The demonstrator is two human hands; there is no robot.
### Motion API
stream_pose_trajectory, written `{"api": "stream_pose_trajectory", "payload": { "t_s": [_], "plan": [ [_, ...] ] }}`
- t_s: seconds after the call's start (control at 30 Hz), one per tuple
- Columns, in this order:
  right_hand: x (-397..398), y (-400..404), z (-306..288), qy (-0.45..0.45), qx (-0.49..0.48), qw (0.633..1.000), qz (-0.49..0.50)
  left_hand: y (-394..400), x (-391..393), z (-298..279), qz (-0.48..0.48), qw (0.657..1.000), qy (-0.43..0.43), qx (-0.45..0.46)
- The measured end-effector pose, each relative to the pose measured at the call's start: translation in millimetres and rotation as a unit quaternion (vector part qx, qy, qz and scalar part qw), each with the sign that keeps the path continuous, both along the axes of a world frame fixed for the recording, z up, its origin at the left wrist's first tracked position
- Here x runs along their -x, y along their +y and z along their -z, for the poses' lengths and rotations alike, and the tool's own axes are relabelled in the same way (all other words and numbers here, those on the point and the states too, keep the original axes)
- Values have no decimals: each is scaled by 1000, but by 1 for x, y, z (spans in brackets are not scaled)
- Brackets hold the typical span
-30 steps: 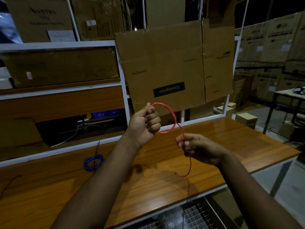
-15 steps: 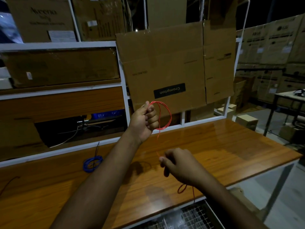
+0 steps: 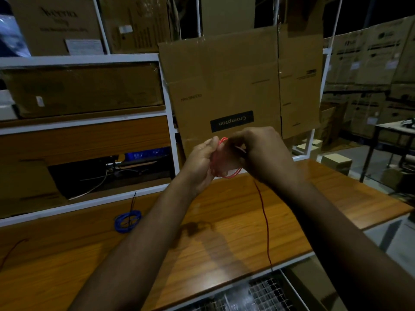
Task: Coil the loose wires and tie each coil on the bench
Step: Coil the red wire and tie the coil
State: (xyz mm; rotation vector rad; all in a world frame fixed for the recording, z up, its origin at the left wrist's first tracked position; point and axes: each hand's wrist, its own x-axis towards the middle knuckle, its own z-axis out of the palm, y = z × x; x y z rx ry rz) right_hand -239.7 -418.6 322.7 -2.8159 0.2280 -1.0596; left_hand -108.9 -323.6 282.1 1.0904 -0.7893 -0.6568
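Above the bench (image 3: 292,198), both hands' fingers (image 3: 242,142) pinch the red coil (image 3: 226,173) between them.

Flattened brown cardboard sheet (image 3: 224,86) hanging upside down from white rack, showing "Crompton" in pale letters on black rectangular label (image 3: 232,121). Other carton print staying too blurred for reading.

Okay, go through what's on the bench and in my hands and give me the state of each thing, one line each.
red wire: partly coiled, tail hanging loose below the hands.
left hand: holding the red coil.
right hand: grip closed at the coil.
blue wire coil: coiled, tied, lying on the bench.
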Motion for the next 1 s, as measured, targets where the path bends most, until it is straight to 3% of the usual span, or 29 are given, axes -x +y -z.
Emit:
{"api": "stream_pose_trajectory", "payload": {
  "t_s": [0.17,0.3,0.43,0.57,0.63,0.7,0.83,1.0],
  "plan": [
    [-8,-6,-15,57,52,997,-27,-2,1,2,-25,998,-22,-49],
    [-14,-16,-21,39,20,999,-26,-3,3,3,55,996,64,-32],
    [-20,-32,-19,134,-110,982,-79,-2,-2,1,125,981,148,-3],
    [-13,-49,-9,156,-342,909,-183,0,-8,1,144,970,193,18],
    [-7,-59,-7,143,-407,878,-209,2,-12,3,139,965,221,19],
    [-6,-68,-6,111,-399,886,-208,2,-13,6,132,964,230,6],
    [-19,-67,-5,69,-306,941,-131,-2,-10,9,122,971,204,-21],
    [-29,-61,-4,122,-239,955,-127,-2,-13,8,130,966,218,-52]
  ]
}}
